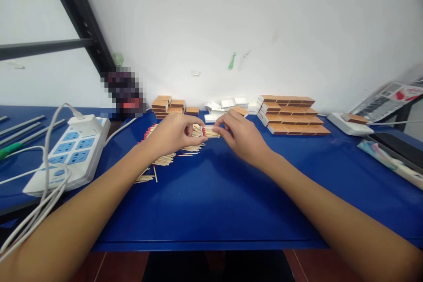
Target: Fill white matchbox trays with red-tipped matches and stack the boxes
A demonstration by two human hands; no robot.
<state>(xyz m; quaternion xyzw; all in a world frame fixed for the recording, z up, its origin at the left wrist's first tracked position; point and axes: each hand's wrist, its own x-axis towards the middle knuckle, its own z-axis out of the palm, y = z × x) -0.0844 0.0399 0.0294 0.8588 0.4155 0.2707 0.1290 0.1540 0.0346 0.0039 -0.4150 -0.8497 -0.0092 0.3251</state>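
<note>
My left hand [172,134] and my right hand [241,136] meet over the far middle of the blue table [211,202]. Between their fingertips is a small white tray of matches [210,131], pinched from both sides. Under and to the left of my left hand lies a loose pile of red-tipped matches [161,158]. Empty white trays [228,105] and brown matchbox sleeves [170,105] stand just beyond the hands, by the wall.
A tiered stack of brown matchboxes [291,114] stands at the back right. A white and blue power strip [71,152] with cables lies on the left. Metal rods [23,128] lie far left. A white device [346,124] and flat packets [390,158] lie at the right.
</note>
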